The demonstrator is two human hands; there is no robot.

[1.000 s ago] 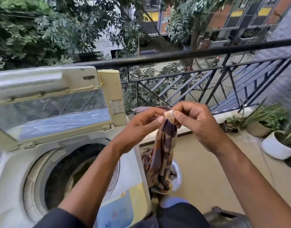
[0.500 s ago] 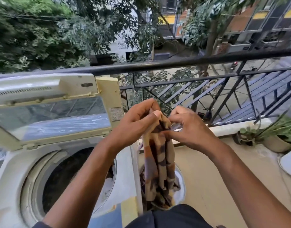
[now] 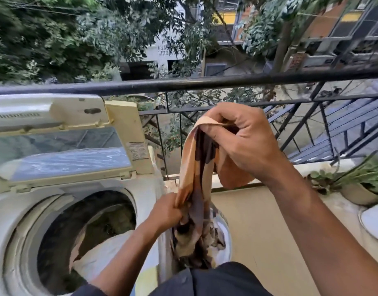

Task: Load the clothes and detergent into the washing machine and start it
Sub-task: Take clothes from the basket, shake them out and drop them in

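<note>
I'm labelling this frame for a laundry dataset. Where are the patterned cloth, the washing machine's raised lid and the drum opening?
patterned cloth (image 3: 192, 167): head view, on the hanging stretch between both hands.
raised lid (image 3: 62, 154): head view, on its clear window.
drum opening (image 3: 94, 227): head view, on the dark interior.

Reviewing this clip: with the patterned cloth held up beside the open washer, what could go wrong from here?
1. The patterned cloth hangs between right hand and left hand close to the balcony railing; a slip might send it over or onto the floor.
2. Its lower end trails into the basin, so it may snag when lifted toward the washer drum.
</note>
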